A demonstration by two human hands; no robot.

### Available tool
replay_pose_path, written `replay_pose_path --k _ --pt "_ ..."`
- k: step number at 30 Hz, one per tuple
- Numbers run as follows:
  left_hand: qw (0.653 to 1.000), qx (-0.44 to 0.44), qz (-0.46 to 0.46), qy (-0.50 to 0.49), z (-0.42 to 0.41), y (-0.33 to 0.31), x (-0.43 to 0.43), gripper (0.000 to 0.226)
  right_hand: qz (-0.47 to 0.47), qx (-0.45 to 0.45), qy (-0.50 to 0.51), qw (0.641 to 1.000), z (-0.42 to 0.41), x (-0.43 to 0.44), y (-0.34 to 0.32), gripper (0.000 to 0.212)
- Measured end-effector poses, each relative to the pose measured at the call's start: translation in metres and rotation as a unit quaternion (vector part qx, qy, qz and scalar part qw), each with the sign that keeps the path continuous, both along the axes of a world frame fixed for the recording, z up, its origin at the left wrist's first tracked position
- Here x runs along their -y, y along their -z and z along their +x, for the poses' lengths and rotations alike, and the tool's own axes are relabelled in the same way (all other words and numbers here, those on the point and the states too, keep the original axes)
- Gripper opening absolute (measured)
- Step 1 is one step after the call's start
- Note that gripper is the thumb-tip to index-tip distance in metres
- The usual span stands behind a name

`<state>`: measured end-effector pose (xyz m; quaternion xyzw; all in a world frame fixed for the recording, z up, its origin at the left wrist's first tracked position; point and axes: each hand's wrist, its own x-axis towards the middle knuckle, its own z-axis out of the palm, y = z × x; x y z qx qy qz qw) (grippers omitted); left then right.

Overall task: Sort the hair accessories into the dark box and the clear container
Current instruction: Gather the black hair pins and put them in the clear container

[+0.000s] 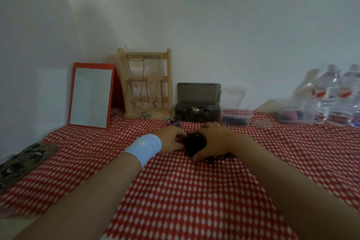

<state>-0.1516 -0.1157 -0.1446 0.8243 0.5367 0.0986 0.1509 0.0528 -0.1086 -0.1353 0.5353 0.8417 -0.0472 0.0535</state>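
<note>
Dark box [196,112] and clear container [236,117] hold small pieces; left hand [171,141] and right hand [213,140] curl fingers around dark accessories [194,144].

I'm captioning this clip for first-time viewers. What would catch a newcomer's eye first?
The left hand and right hand meet on a dark pile of hair accessories at the middle of the red-and-white checked cloth. Behind them, by the wall, stand the open dark box and the clear container, a red-framed mirror further left.
</note>
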Motion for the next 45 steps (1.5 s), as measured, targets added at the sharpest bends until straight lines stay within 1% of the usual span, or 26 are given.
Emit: replay_pose_path --k 2,3,4,6,10,15,18,19,21,22,23,24,25,26,27,28,29,31,32,34,36,37,39,41,43,45 --pt "0.999 0.036 -0.001 -0.006 0.001 0.000 -0.001 0.040 -0.030 -0.061 -0.015 0.998 0.005 -0.003 0.002 0.080" --pt "0.999 0.046 0.008 -0.007 0.002 0.000 -0.002 0.043 -0.030 -0.081 -0.019 0.996 0.008 -0.005 0.002 0.068" --pt "0.999 0.048 0.023 -0.008 0.001 0.000 -0.002 0.043 -0.023 -0.086 -0.017 0.996 0.009 -0.006 0.001 0.061" --pt "0.998 0.042 0.039 -0.014 0.001 0.002 -0.004 0.041 -0.010 -0.064 -0.003 0.998 0.010 -0.009 -0.001 0.057" --pt "0.999 0.038 -0.003 -0.018 0.005 0.010 -0.009 0.045 -0.007 -0.046 -0.002 0.999 0.013 -0.018 -0.002 0.043" --pt "0.997 0.071 -0.017 0.010 0.018 0.010 -0.023 0.046 -0.024 -0.086 -0.011 0.996 0.034 -0.031 -0.005 0.039" --pt "0.994 0.110 -0.027 0.011 0.025 0.009 -0.032 0.045 -0.021 -0.113 -0.023 0.993 0.044 -0.038 -0.007 0.056" --pt "0.993 0.115 -0.018 0.006 0.025 0.007 -0.034 0.043 -0.017 -0.140 -0.031 0.990 0.046 -0.040 -0.008 0.056" --pt "0.993 0.110 0.032 -0.009 0.021 0.000 -0.037 0.036 -0.023 -0.211 -0.049 0.976 0.047 -0.044 -0.009 0.046" --pt "0.994 0.098 0.054 -0.012 0.019 -0.005 -0.037 0.033 -0.037 -0.223 -0.051 0.973 0.047 -0.045 -0.010 0.043" --pt "0.995 0.072 0.062 -0.004 0.016 -0.009 -0.037 0.037 -0.066 -0.211 -0.048 0.974 0.046 -0.045 -0.010 0.047" --pt "0.998 0.034 0.049 0.013 0.014 -0.013 -0.035 0.051 -0.099 -0.179 -0.043 0.978 0.044 -0.045 -0.010 0.058" --pt "0.999 -0.005 0.012 0.035 0.014 -0.015 -0.032 0.072 -0.120 -0.134 -0.040 0.983 0.042 -0.047 -0.006 0.077" --pt "0.997 -0.039 -0.035 0.053 0.015 -0.015 -0.028 0.093 -0.119 -0.090 -0.040 0.988 0.039 -0.047 -0.002 0.097" --pt "0.993 -0.067 -0.074 0.066 0.018 -0.012 -0.024 0.110 -0.102 -0.056 -0.045 0.992 0.037 -0.048 0.003 0.112" --pt "0.988 -0.093 -0.095 0.074 0.021 -0.007 -0.021 0.122 -0.082 -0.041 -0.051 0.994 0.035 -0.049 0.007 0.119" --pt "0.985 -0.118 -0.098 0.075 0.024 -0.001 -0.018 0.132 -0.071 -0.041 -0.056 0.995 0.033 -0.050 0.009 0.120" --pt "0.983 -0.140 -0.088 0.077 0.027 0.007 -0.014 0.139 -0.064 -0.063 -0.055 0.994 0.033 -0.054 0.010 0.109" --pt "0.986 -0.119 -0.085 0.082 0.028 0.006 -0.013 0.134 -0.060 -0.071 -0.053 0.994 0.034 -0.055 0.008 0.100" --pt "0.991 -0.050 -0.081 0.095 0.026 0.000 -0.012 0.112 -0.054 -0.073 -0.050 0.995 0.034 -0.055 0.005 0.087" --pt "0.994 -0.023 -0.058 0.086 0.020 -0.007 -0.009 0.096 -0.051 -0.080 -0.050 0.994 0.034 -0.052 0.003 0.082" --pt "0.996 -0.028 -0.041 0.069 0.017 -0.008 -0.007 0.094 -0.051 -0.081 -0.054 0.994 0.034 -0.050 0.002 0.086" --pt "0.997 -0.073 -0.019 0.030 0.013 -0.006 -0.004 0.086 -0.069 -0.077 -0.060 0.993 0.037 -0.044 -0.001 0.100" --pt "0.995 -0.101 -0.026 0.005 0.012 -0.003 -0.003 0.074 -0.083 -0.066 -0.064 0.992 0.041 -0.039 -0.002 0.106" --pt "0.995 -0.089 -0.038 0.001 0.014 -0.002 -0.005 0.070 -0.072 -0.044 -0.063 0.994 0.043 -0.036 -0.002 0.104" --pt "0.996 -0.080 -0.034 0.013 0.017 -0.003 -0.008 0.070 -0.042 -0.055 -0.062 0.996 0.044 -0.037 -0.001 0.089"
